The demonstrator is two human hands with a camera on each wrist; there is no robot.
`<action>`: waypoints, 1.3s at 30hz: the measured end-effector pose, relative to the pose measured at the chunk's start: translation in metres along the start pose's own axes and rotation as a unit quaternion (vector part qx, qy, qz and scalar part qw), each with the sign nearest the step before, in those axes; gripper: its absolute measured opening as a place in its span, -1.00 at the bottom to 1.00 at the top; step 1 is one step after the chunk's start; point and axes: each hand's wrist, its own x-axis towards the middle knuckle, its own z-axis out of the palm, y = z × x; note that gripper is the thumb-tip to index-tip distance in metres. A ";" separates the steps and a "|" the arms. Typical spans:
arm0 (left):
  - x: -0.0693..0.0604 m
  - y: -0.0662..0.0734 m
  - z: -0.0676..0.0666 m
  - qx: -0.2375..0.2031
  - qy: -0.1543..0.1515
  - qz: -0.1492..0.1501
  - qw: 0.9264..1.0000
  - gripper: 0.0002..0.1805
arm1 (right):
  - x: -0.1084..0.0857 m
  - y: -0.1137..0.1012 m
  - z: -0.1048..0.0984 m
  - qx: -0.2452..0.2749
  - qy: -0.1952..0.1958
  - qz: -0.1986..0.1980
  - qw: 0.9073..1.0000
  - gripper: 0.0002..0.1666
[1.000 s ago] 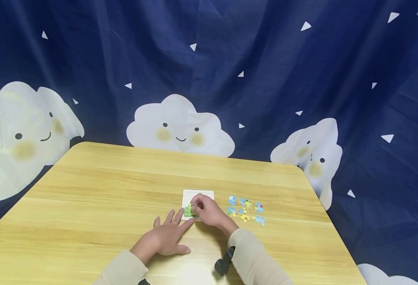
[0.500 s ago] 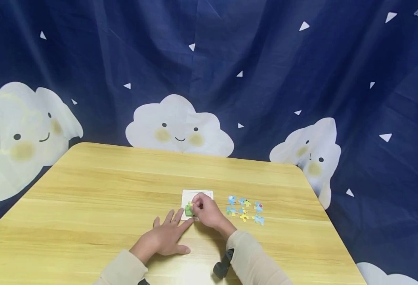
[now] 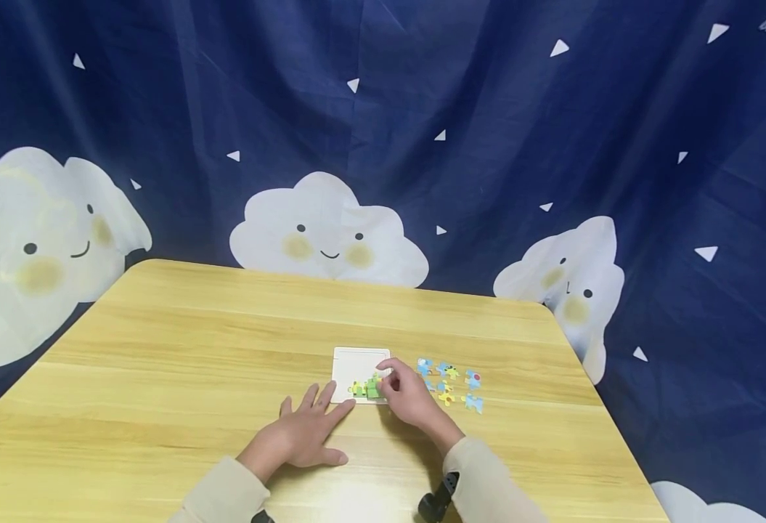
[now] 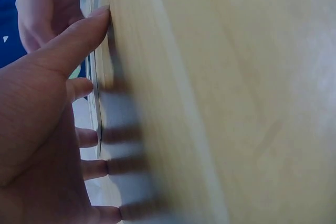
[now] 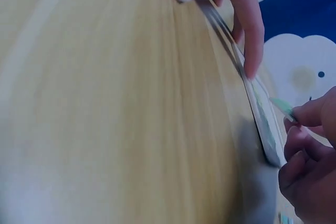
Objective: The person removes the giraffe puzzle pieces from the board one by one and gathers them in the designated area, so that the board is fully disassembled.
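Note:
A white puzzle board (image 3: 359,359) lies flat on the table. My left hand (image 3: 304,436) is spread with straight fingers at its near left corner, fingertips at the board's edge. Thumb and forefinger of my right hand (image 3: 412,396) pinch a green puzzle piece (image 3: 373,386) over the near right part of the board. In the right wrist view this pinched piece (image 5: 283,108) is tilted, one end raised. A yellow-green puzzle piece (image 3: 359,389) sits on the board just left of it. Right-hand fingers partly hide the board's right side.
Several loose puzzle pieces (image 3: 451,372), mostly blue and yellow, lie on the wooden table (image 3: 226,341) right of the board. A dark blue curtain (image 3: 383,94) with white clouds hangs behind the table's far edge.
My right hand has moved right along the board, carrying the green piece from the near left corner. The yellow-green piece on the board now shows. My left hand has stayed in place.

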 end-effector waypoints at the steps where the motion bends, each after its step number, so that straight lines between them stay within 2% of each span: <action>1: 0.000 0.000 0.000 -0.001 0.000 0.001 1.000 -0.03 | -0.003 0.002 -0.003 -0.006 0.002 0.000 1.000 -0.71; 11: -0.001 0.000 0.000 -0.011 -0.002 0.002 1.000 -0.02 | -0.032 0.020 -0.025 -0.032 0.033 0.035 0.998 -0.76; 18: -0.001 -0.001 0.001 -0.017 0.001 0.003 1.000 -0.02 | -0.048 0.028 -0.036 -0.040 0.037 0.068 0.996 -0.84; 24: 0.000 -0.001 0.001 -0.018 0.000 0.002 1.000 -0.02 | -0.054 0.031 -0.042 -0.053 0.043 0.082 0.994 -0.82; 39: 0.001 -0.001 0.002 -0.011 0.001 0.002 1.000 -0.01 | -0.056 0.031 -0.044 -0.077 0.056 0.076 0.993 -0.81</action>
